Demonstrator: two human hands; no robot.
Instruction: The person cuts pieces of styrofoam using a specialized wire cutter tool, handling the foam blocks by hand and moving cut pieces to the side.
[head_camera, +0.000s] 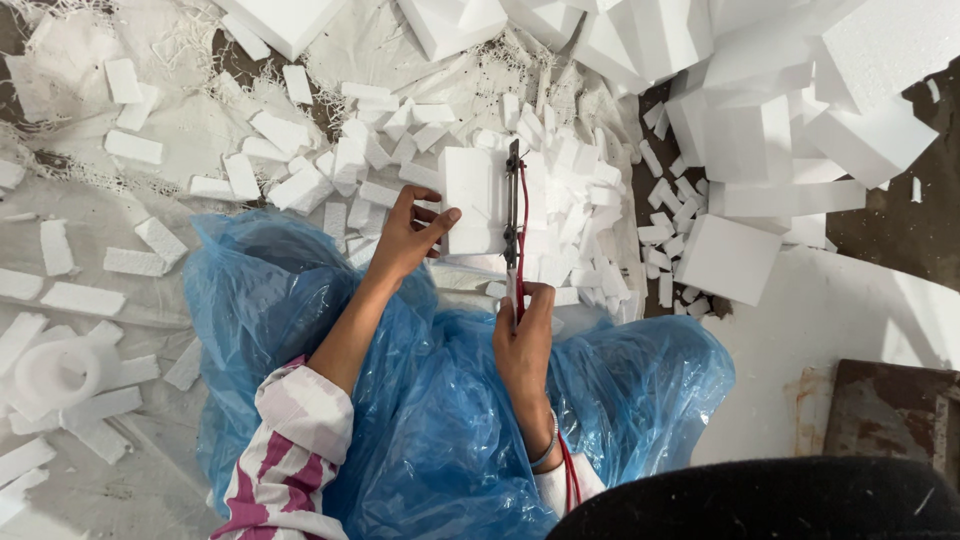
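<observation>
My left hand (408, 236) grips the left side of a white foam block (472, 200), thumb pressed on its lower edge. My right hand (524, 322) is closed around the lower end of a thin cutting tool (514, 205), a dark frame with a red wire running along it, which stands against the block's right edge. A red cord runs down past my right wrist. A blue plastic sheet (440, 400) covers my lap beneath both arms.
Many small cut foam pieces (350, 150) lie heaped ahead and to the left on white sheeting. Large foam blocks (760, 130) are stacked at the upper right. A rusty metal plate (890, 410) lies at the lower right, a foam ring (55, 370) at the left.
</observation>
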